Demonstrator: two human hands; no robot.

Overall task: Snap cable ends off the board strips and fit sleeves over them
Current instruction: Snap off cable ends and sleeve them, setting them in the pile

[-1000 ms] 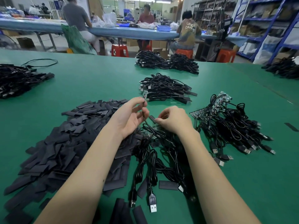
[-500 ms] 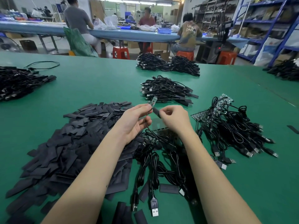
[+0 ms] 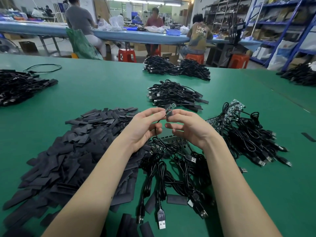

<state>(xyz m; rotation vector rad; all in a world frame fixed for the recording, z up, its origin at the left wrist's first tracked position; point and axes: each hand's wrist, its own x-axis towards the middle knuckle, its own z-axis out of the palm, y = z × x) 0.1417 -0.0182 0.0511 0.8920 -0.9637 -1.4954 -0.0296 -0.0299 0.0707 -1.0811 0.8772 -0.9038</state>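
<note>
My left hand (image 3: 145,127) pinches a thin black cable just below its small green circuit-board end (image 3: 171,107). My right hand (image 3: 186,129) pinches a flat black sleeve (image 3: 169,113) that sits partly over that board end, whose tip sticks out above. Both hands hover above a board strip (image 3: 168,140) with black USB cables (image 3: 171,171) attached, lying on the green table (image 3: 102,93). A large heap of flat black sleeves (image 3: 68,154) lies to the left.
A second bundle of board strips and cables (image 3: 244,134) lies to the right. Sleeved cables (image 3: 174,96) are piled beyond my hands, with more cable heaps at the far middle (image 3: 176,68), left (image 3: 18,86) and right (image 3: 301,75). People sit at a blue table behind.
Both hands rose from the board strip with the snapped-off cable end. The right hand brought the sleeve to the board end, and it now partly covers it.
</note>
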